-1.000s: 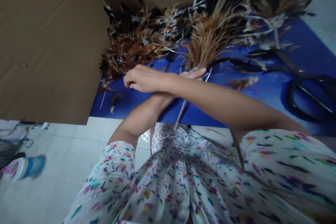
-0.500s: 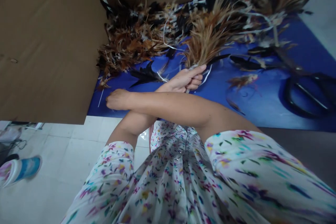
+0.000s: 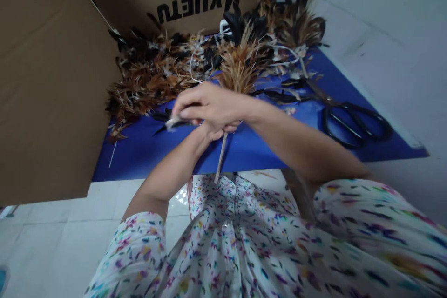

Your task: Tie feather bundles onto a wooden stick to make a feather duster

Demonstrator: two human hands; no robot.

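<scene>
My left hand [image 3: 221,134] is mostly hidden beneath my right, its visible fingers curled around the thin stick [image 3: 220,158] of a feather duster. Brown and black feathers [image 3: 240,65] fan out from the duster's far end, over the blue table. My right hand [image 3: 207,107] crosses above the left wrist. Between its thumb and fingers it pinches a small feather [image 3: 172,123] with a pale, blurred end. A dark loose feather [image 3: 162,115] lies on the table just beyond.
Large black-handled scissors [image 3: 352,121] lie on the blue tabletop [image 3: 167,160] at the right. A long heap of brown feathers [image 3: 146,79] runs along the cardboard [image 3: 52,79] at the left and back. Another feather bunch [image 3: 296,23] rests at the back right.
My right hand has moved from the table's left side rightward and up, over my left wrist, and a small feather now shows in its fingers. The camera view has shifted.
</scene>
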